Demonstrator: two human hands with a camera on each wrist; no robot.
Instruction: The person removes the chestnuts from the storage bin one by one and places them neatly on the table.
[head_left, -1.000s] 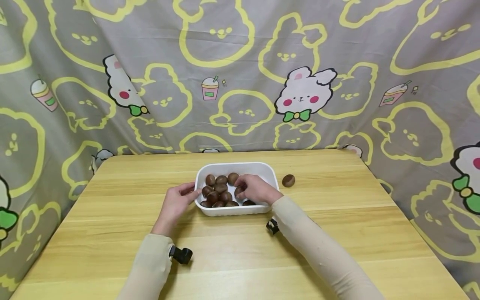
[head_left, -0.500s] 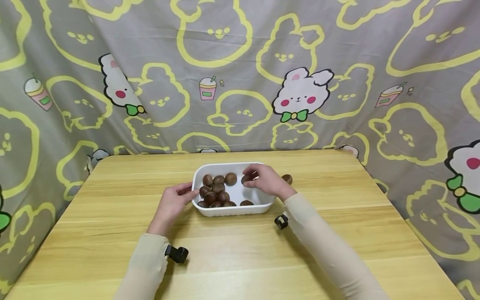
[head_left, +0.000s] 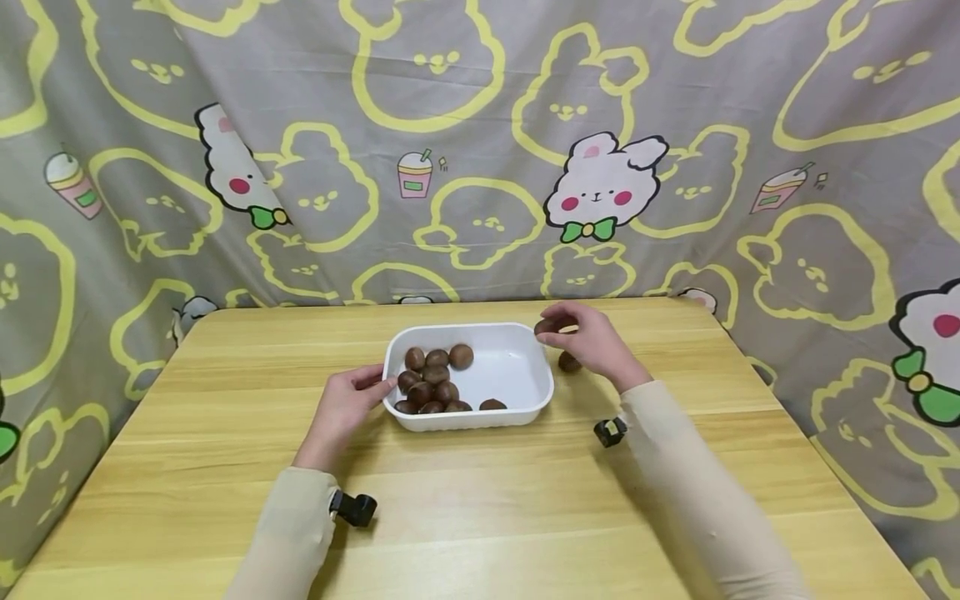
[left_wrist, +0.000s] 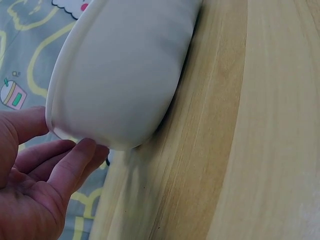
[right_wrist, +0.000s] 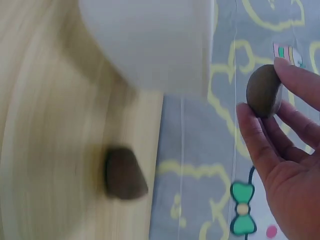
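A white rectangular dish with rounded corners sits on the table, brown chestnuts gathered in its left half. One more chestnut lies apart near its front wall. My left hand pinches the dish's left rim, thumb on the inner side and fingers beneath, as the left wrist view shows. Just past the right rim, my right hand holds a chestnut between thumb and fingertips, raised above the table. Below that hand, another chestnut rests on the wood to the right of the dish.
The light wooden table runs back to a grey curtain with yellow cartoon outlines. Small black cameras are strapped at both wrists, over beige sleeves.
My right hand has lifted a chestnut out of the dish and carried it right, over the rim. My left hand has stayed at the dish's left end.
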